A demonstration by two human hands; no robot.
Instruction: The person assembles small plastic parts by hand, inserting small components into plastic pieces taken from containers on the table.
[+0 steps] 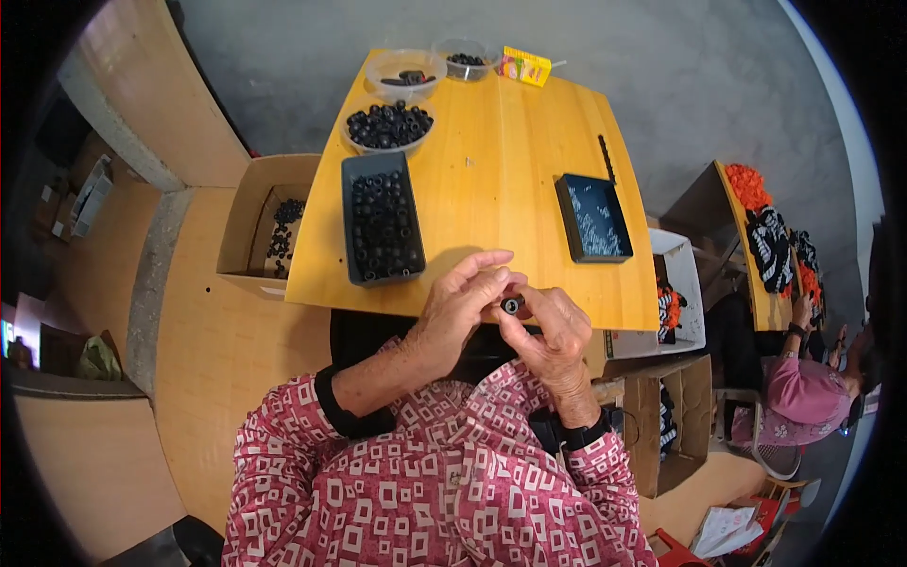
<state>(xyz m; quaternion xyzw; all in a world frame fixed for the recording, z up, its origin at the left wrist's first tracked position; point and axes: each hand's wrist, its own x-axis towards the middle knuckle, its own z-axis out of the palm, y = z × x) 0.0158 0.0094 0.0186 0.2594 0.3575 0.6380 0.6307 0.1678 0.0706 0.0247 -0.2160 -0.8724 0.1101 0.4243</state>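
Left hand (460, 300) and right hand (548, 326) pinch one small black ring (511, 304) together at the yellow table (510, 161) edge.

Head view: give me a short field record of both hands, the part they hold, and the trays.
left hand: fingers on small black ring-shaped part
right hand: pinching the same part
long black rectangular tray: full of black rings, left on yellow wooden table
small black square tray: tiny pale pieces, right
clear round plastic bowl: black rings, far left

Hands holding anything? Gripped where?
Yes: a small black ring-shaped part, pinched around its rim between the fingertips of the left hand and right hand.
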